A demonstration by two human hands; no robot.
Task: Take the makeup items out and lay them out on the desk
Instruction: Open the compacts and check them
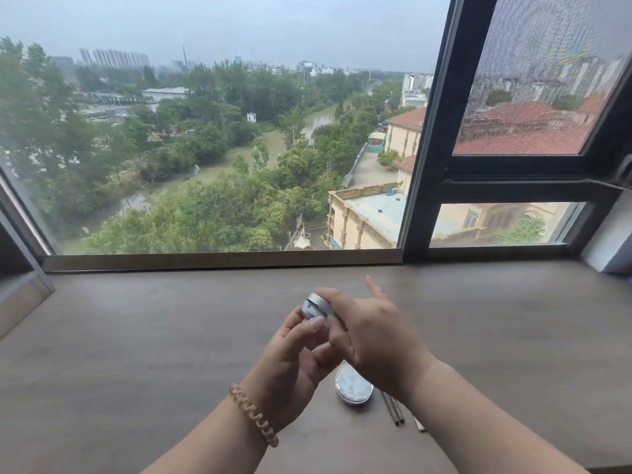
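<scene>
Together, both hands held a small silver jar (316, 306) above the table (136, 336), just below frame centre. The left hand (290, 367) had its fingers (307, 328) clamped on the jar from below; the right hand (372, 336) gripped its top, index finger sticking out. Lower down, a silver compact (354, 388) lay on the table, with thin brown sticks (393, 408) just right of it.
</scene>
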